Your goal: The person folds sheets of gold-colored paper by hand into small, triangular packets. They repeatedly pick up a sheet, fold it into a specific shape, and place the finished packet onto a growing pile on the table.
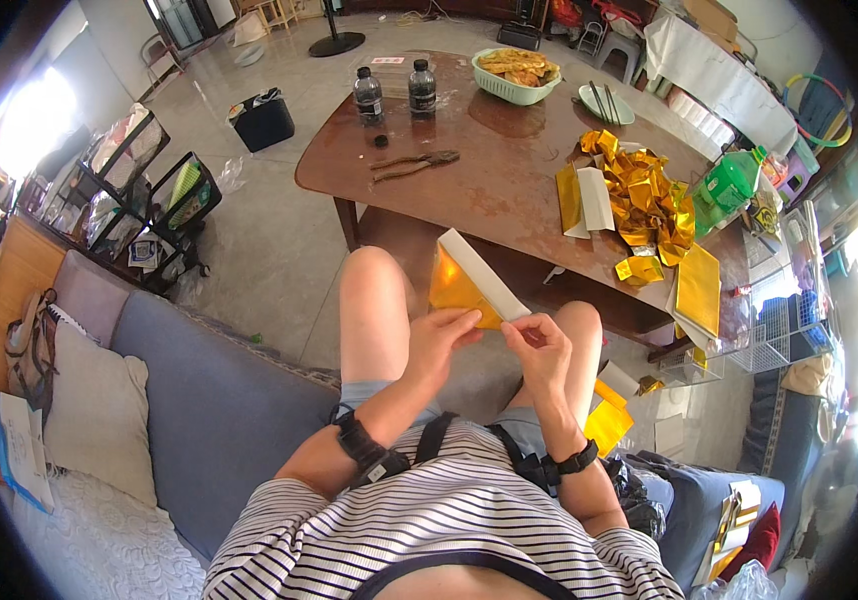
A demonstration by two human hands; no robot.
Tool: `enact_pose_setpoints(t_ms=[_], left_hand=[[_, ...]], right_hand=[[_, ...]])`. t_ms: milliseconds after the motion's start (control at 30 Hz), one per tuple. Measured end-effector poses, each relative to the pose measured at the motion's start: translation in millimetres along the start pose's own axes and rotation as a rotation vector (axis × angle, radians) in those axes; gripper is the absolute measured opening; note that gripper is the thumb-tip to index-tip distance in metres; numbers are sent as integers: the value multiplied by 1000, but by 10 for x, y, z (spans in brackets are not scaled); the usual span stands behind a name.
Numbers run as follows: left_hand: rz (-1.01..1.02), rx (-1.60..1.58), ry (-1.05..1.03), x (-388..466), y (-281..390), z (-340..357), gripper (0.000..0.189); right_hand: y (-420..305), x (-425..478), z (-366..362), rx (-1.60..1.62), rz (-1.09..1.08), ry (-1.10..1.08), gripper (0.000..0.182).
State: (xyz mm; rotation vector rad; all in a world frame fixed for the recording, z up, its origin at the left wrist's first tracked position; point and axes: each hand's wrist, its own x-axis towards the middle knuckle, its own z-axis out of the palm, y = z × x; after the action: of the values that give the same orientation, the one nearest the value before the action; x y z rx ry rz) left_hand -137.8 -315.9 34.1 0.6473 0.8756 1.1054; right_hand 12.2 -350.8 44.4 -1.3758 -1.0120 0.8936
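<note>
Above my knees, a sheet of gold foil paper (453, 283) with a white back is held in both hands. Along its right side runs a folded white strip (483, 274). My left hand (445, 330) grips the gold lower edge between thumb and fingers. At the strip's lower right end, my right hand (540, 341) pinches the corner. On the table to the right lies a heap of folded gold paper pieces (642, 195). Beside it stands a partly folded gold and white sheet (585, 199), and a stack of flat gold sheets (697, 289) rests at the table's edge.
The brown wooden table (504, 165) holds pliers (415, 162), two dark-capped bottles (422, 88), a loose black cap (381, 140), a green basket of food (516, 79), a plate with chopsticks (606, 103) and a green bottle (729, 187). More gold paper (609, 416) lies low at my right.
</note>
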Motion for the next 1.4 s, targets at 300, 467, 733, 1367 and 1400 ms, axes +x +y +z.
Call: enact_pose_setpoints(t_ms=[300,467,733,1367,1400], left_hand=[[93,-45,109,26,-8,34,44],[152,-13,92,32,43,49,58],[237,327,-68,52,-2,85,67],[-74,195,-326,150,322,-456,22],[-65,229,-342,149,326,-461,20]], right_hand=[[7,8,12,249,118,-62,38],[1,10,7,394,242,-108,43],[121,77,35,386,268,-2,15],[121,179,-501,253,365,-356,19],[81,169,-502,246,363,-377,19]])
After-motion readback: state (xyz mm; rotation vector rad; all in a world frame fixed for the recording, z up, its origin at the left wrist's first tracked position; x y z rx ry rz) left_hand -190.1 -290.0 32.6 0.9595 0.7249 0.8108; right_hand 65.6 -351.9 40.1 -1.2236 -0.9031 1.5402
